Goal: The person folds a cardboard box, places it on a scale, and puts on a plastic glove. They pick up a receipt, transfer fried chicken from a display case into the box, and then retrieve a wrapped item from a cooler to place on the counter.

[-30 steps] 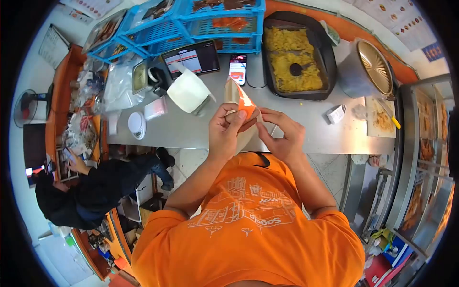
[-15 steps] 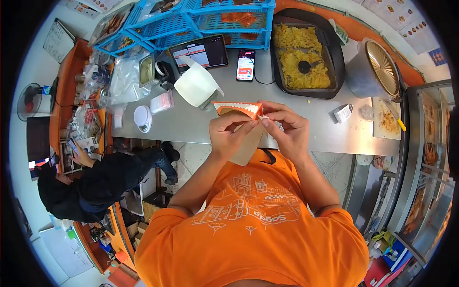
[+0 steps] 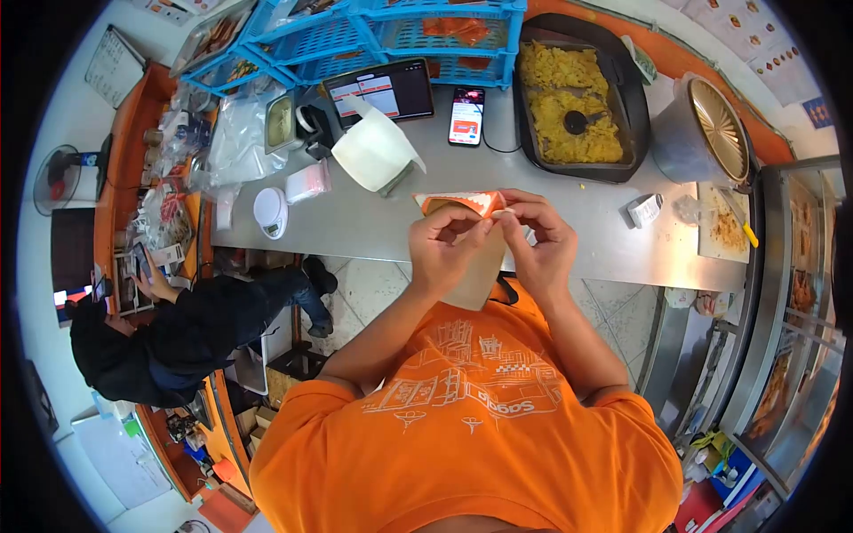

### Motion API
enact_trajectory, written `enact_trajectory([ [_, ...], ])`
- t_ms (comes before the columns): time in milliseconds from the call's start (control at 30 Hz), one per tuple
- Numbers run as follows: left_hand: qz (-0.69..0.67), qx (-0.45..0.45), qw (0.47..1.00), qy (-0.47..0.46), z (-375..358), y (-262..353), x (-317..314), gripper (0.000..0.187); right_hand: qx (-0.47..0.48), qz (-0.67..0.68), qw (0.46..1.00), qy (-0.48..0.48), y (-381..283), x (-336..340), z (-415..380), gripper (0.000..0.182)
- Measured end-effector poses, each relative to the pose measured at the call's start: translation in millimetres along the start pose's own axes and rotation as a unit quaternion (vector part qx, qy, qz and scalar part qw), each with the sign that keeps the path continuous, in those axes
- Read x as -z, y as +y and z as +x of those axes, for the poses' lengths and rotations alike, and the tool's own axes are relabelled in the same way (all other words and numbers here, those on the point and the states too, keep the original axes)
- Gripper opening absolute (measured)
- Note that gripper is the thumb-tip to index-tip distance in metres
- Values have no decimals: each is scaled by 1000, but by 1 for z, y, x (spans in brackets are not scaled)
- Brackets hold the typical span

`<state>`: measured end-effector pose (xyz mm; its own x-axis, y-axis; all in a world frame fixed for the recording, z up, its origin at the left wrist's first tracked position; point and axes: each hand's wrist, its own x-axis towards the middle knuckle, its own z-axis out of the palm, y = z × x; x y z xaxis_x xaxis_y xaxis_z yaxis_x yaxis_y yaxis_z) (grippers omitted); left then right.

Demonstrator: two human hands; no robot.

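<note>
An orange, white and brown paper piece (image 3: 477, 274) is held between my two hands over the front edge of the metal table (image 3: 373, 233). My left hand (image 3: 446, 248) pinches its folded orange top from the left. On the right, my right hand (image 3: 539, 242) closes its fingertips on the same top edge, close to my left fingertips. The brown part hangs down in front of the orange shirt. Behind my hands lie a white paper-like piece (image 3: 378, 153) and a lit phone (image 3: 466, 117).
Yellow food fills a black tray (image 3: 633, 147) at the back right, beside a lidded pot (image 3: 680, 138). A knife (image 3: 751, 234) lies on a board. At left are a white scale (image 3: 270, 213) and a person in dark clothes (image 3: 191, 333). Blue racks (image 3: 311, 44) stand behind.
The view has shifted slightly. The orange top of the paper now looks narrower and more folded, and both hands remain pinched on it.
</note>
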<state>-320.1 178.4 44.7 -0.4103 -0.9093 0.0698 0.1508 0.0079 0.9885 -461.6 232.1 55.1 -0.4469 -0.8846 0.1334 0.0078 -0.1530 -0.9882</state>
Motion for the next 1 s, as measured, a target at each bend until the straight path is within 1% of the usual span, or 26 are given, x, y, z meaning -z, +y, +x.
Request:
enact_trajectory([
  [33, -3, -2, 1000, 10, 0, -2, 0, 13, 1, 4, 1000, -5, 1, -3, -1, 8],
  [100, 0, -2, 1000, 11, 0, -3, 0, 14, 16, -10, 1000, 21, 5, -4, -2, 6],
  [133, -1, 2, 1000, 6, -1, -3, 1, 15, 16, -5, 1000, 15, 7, -4, -2, 6],
  [200, -2, -8, 1000, 4, -1, -4, 2, 14, 66, -54, 996, -15, 9, -2, -1, 6],
  [267, -11, -17, 1000, 9, -1, -5, 1, 14, 61, -60, 996, -19, 7, -3, -2, 8],
  [333, -27, -6, 999, 15, -3, -6, 0, 12, 106, -141, 984, -22, 5, -6, -1, 12],
  [367, -73, 5, 997, 25, -3, -9, 0, 11, 141, -171, 975, -22, 8, -8, -1, 15],
  [400, -119, 16, 992, 36, -4, -11, 0, 10, 141, -165, 976, -29, 8, -11, -1, 15],
  [467, -114, 8, 992, 55, -2, -13, -1, 11, 121, -205, 971, -13, 6, -15, 0, 14],
  [500, -94, -7, 993, 68, 0, -18, 0, 13, 59, -116, 992, -8, 16, -14, -1, 14],
  [533, -75, -20, 994, 80, 1, -21, 1, 15, 58, -117, 991, -10, 24, -16, -2, 14],
  [567, -51, -15, 995, 83, 1, -20, 2, 15, 32, -73, 997, -9, 31, -15, -2, 13],
  [600, -60, -14, 995, 76, 2, -23, 4, 15, 9, -34, 999, -3, 37, -11, 0, 13],
  [633, -69, 0, 994, 82, 2, -30, 6, 15, 28, -77, 997, 0, 38, -13, 1, 13],
  [667, -83, 18, 993, 80, 1, -35, 3, 15, 38, -93, 995, 8, 40, -15, 1, 14],
  [700, -116, 49, 988, 88, 2, -35, 1, 15, 55, -145, 988, 7, 33, -18, 2, 17],
  [733, -144, 81, 982, 96, 2, -35, 1, 15, 97, -173, 980, 7, 38, -19, 3, 19],
  [767, -167, 91, 978, 86, 2, -39, 5, 13, 122, -167, 978, 8, 41, -20, 4, 21],
  [833, -193, 104, 974, 64, 3, -42, 2, 12, 179, -212, 961, 17, 45, -22, 7, 23],
  [867, -219, 107, 967, 78, 5, -39, 0, 11, 214, -233, 948, 12, 45, -23, 9, 23],
  [900, -243, 109, 959, 95, 7, -36, 0, 11, 213, -238, 947, 18, 47, -20, 8, 23],
  [933, -245, 110, 959, 90, 9, -34, 2, 11, 241, -255, 937, 8, 49, -19, 8, 24],
  [967, -301, 161, 936, 83, 11, -33, 4, 11, 267, -271, 925, -4, 50, -19, 8, 25],
  [1000, -356, 212, 907, 72, 14, -33, 5, 12, 267, -276, 923, 2, 50, -20, 6, 25],
])
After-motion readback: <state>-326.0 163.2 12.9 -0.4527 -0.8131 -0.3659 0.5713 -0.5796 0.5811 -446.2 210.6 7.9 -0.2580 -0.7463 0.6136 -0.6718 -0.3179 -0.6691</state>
